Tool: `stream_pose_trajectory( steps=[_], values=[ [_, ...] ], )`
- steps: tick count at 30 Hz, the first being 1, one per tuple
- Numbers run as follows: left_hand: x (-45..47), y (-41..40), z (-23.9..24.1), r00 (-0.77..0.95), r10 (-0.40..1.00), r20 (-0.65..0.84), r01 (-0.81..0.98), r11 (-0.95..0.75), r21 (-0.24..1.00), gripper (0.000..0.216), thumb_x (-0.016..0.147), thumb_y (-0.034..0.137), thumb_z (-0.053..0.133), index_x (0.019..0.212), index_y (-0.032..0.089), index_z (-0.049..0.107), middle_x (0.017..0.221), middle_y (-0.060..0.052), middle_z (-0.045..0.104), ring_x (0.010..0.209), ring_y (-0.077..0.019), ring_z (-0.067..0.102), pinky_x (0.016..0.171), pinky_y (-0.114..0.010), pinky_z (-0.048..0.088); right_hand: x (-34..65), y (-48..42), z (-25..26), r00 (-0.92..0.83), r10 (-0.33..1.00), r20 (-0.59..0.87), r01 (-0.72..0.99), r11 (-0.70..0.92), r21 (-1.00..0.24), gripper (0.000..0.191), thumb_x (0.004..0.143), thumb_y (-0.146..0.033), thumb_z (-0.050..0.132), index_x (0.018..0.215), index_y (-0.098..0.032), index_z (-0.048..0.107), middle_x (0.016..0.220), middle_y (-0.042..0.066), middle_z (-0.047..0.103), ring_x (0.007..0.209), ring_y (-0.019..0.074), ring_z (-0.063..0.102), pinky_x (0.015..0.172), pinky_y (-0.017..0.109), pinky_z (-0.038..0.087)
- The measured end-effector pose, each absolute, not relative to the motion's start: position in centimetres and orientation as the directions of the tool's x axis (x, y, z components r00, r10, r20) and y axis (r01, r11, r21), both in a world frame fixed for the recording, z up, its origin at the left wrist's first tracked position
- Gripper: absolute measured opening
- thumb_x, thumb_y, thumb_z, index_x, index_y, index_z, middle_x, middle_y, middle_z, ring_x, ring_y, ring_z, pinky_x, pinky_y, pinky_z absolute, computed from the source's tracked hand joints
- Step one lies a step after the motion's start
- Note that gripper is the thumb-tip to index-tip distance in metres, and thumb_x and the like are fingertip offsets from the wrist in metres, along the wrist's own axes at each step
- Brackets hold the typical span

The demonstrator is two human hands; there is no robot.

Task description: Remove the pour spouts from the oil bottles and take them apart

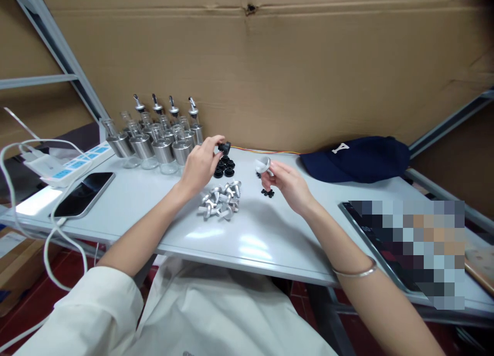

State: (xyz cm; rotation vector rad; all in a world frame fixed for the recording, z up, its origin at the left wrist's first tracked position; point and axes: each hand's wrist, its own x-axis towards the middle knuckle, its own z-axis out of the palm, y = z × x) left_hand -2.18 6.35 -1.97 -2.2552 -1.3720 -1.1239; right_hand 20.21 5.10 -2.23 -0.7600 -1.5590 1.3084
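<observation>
My left hand (201,163) pinches a black ribbed stopper (225,148) between thumb and fingers. Just below it, a cluster of black stoppers (224,167) sits on the table. In my right hand (287,183) is a silver pourer cap (263,164), its round underside tilted toward me. Nearer to me, between the hands, lies a pile of silver pourer caps (221,199) with short stems. Small black pieces (267,193) rest on the table under my right hand, partly hidden by it.
Several glass bottles with steel sleeves (162,151) stand at the back left, the rear ones with pourers fitted. Left of them are a phone (83,195), a power strip (77,163) and white cables. A navy cap (358,159) lies back right; a partly pixelated tablet-like device (380,243) lies right.
</observation>
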Motion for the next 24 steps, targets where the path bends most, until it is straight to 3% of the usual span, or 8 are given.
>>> stream_pose_trajectory(
  steps=[3,8,13,18,24],
  values=[
    [-2.6,6.7,-2.2,0.220,0.746,0.628,0.910,-0.388,0.143,0.022,0.087,0.014,0.048,0.109,0.016,0.052,0.103,-0.008,0.064,0.081,-0.0180,0.061,0.075,-0.030,0.043,20.2,5.2,-2.2,-0.322,0.903,0.285,-0.073,0.276,-0.958,0.040,0.077,-0.056,0.056,0.066,-0.018,0.051,0.054,-0.004,0.044,0.049,0.0101,0.043,0.053,0.026,0.038],
    [-3.5,6.7,-2.3,0.251,0.854,0.456,0.960,-0.280,-0.004,0.024,0.082,0.010,0.047,0.101,0.019,0.059,0.099,-0.009,0.065,0.080,-0.0214,0.062,0.066,-0.029,0.041,20.2,5.2,-2.1,-0.295,0.908,0.296,-0.091,0.282,-0.955,0.039,0.077,-0.055,0.057,0.066,-0.018,0.052,0.052,-0.004,0.045,0.048,0.0098,0.044,0.051,0.025,0.038],
    [-3.3,6.2,-2.5,0.160,0.956,0.247,0.986,-0.143,-0.087,0.028,0.078,0.004,0.044,0.098,0.015,0.061,0.095,-0.014,0.066,0.082,-0.0255,0.064,0.062,-0.029,0.041,20.2,5.1,-2.1,-0.307,0.907,0.288,-0.073,0.280,-0.957,0.039,0.079,-0.055,0.055,0.068,-0.018,0.052,0.053,-0.004,0.045,0.049,0.0097,0.043,0.052,0.025,0.039],
    [-2.4,6.1,-2.9,0.143,0.978,0.153,0.987,-0.129,-0.097,0.033,0.077,-0.002,0.038,0.098,0.013,0.060,0.096,-0.015,0.064,0.085,-0.0241,0.064,0.065,-0.029,0.044,20.0,5.1,-2.3,-0.293,0.905,0.308,-0.034,0.312,-0.949,0.040,0.079,-0.058,0.054,0.071,-0.019,0.052,0.061,-0.002,0.046,0.055,0.0099,0.044,0.054,0.024,0.040],
    [-2.0,6.5,-3.2,0.129,0.983,0.128,0.987,-0.115,-0.111,0.033,0.083,0.000,0.035,0.104,0.014,0.056,0.101,-0.014,0.061,0.091,-0.0235,0.064,0.070,-0.029,0.047,20.1,5.7,-2.8,-0.254,0.908,0.334,0.175,0.382,-0.907,0.040,0.081,-0.058,0.048,0.083,-0.019,0.055,0.061,-0.004,0.043,0.055,0.0098,0.042,0.055,0.024,0.037]
  ],
)
